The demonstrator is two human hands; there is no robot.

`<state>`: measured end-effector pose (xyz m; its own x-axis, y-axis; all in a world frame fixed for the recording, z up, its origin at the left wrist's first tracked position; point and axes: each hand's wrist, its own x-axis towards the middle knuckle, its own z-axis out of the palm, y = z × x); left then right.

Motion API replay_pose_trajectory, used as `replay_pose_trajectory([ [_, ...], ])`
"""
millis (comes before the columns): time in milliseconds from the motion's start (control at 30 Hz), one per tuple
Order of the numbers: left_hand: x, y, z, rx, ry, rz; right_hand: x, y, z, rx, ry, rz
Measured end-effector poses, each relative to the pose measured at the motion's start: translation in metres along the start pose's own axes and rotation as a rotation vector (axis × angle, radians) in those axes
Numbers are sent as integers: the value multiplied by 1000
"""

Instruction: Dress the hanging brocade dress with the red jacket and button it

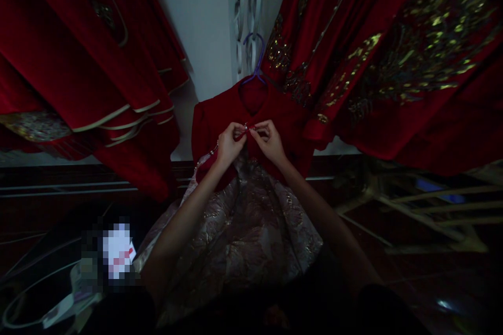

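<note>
A red jacket [212, 115] hangs in front of me on a purple hanger [258, 65]. Both of my hands meet at its front, just below the neckline. My left hand [232, 142] pinches the jacket's front edge by a small shiny fastener [246, 127]. Close beside it, my right hand [269, 141] pinches the red edge from the other side, fingertips almost touching the left ones. A bead trim [214, 147] shows near my left wrist. Below the jacket spreads a pale, shiny brocade skirt [251, 220]. The fastener's exact form is too small to make out.
Red garments with gold edging [118, 63] hang at the left, and sequinned red garments [393, 73] at the right. White metal bars [251, 5] run up the wall behind the hanger. A wooden frame [412, 209] stands low right; a blurred bright screen [117, 251] lies low left.
</note>
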<state>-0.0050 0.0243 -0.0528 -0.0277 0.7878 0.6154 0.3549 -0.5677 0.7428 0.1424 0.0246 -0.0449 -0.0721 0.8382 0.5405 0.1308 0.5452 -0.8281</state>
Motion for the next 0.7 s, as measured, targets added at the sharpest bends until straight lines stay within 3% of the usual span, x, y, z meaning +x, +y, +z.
replay_pose_trajectory([
  [200, 15, 7, -16, 133, -243, 141, 4, -8, -4, -49, -23, -58],
  [500, 13, -8, -11, -89, -180, -30, -2, -2, -8, -16, 13, -10],
  [700, 19, 3, -14, 52, -267, 65, -5, -12, -8, -74, 4, -51],
])
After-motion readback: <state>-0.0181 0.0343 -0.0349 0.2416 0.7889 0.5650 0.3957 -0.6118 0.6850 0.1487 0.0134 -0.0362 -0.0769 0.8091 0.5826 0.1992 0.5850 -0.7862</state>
